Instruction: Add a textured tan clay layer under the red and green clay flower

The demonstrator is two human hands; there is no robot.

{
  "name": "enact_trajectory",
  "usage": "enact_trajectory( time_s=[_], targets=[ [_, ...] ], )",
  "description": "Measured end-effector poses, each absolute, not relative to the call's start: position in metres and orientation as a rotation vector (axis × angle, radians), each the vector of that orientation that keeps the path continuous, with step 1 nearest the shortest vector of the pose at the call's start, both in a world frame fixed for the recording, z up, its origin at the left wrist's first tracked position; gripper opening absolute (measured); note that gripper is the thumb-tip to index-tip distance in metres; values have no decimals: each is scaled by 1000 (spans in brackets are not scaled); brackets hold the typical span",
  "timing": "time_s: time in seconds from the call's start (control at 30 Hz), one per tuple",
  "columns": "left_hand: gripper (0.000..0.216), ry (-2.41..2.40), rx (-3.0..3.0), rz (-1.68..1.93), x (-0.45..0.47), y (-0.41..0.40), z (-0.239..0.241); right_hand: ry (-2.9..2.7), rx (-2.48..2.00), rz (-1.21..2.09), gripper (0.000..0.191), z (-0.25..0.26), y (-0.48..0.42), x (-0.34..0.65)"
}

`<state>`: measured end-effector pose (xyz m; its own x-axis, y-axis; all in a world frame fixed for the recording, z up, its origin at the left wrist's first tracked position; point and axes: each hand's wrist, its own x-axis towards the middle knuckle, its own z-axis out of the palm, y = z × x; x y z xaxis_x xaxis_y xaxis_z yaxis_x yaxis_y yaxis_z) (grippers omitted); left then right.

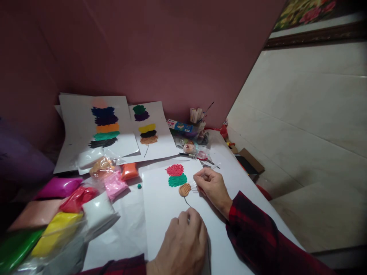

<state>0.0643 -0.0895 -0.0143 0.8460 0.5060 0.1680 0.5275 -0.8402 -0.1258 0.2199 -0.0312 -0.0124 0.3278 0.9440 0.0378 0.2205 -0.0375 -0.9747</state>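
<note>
Fingers of right hand [213,189] pinch white pronged tool [194,186], right of brown clay [184,190]; left hand [183,238] below clay, grip unclear. Clay probably soft, easily dented; hold tool's handle.

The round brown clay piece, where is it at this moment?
The brown clay piece lies mid-picture in the head view, on the front white sheet, below the green patch and left of the right hand.

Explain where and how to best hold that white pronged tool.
Best, I'd say, pinch the white pronged tool by its slim handle, coming from the right, as the right hand does: its prongs point left toward the brown clay.
</note>
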Motion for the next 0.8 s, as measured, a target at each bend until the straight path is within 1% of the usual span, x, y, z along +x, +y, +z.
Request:
enact_trajectory(
  time_s=[0.27,0.37,0.43,0.5,0.57,0.6,0.63,0.7,0.73,0.8],
  targets=[
    [33,-772,-2859,-209,63,-90,-16,-1284,-1519,697,11,-16,-38,221],
    [32,-789,-2886,-256,63,-89,-16,-1299,-1513,730,14,-18,-41,222],
    [26,-877,-2949,-319,63,-86,-15,-1320,-1480,761,17,-17,-43,222],
    [21,-1061,-3000,-507,61,-81,-10,-1401,-1432,694,20,-14,-47,223],
    [17,-1223,-2970,-891,59,-73,-2,-1543,-1351,540,21,-9,-51,222],
    [15,-1247,-2922,-1113,59,-69,3,-1637,-1291,475,22,-6,-53,221],
    [18,-1221,-2874,-1283,58,-66,7,-1747,-1219,439,24,-4,-55,220],
    [29,-1090,-2821,-1413,56,-59,14,-1954,-1098,459,28,-1,-59,218],
    [28,-1005,-2830,-1427,56,-57,17,-2021,-1072,498,31,0,-61,217],
    [18,-876,-2860,-1482,54,-54,19,-2082,-1059,534,35,1,-62,216]
  ],
)
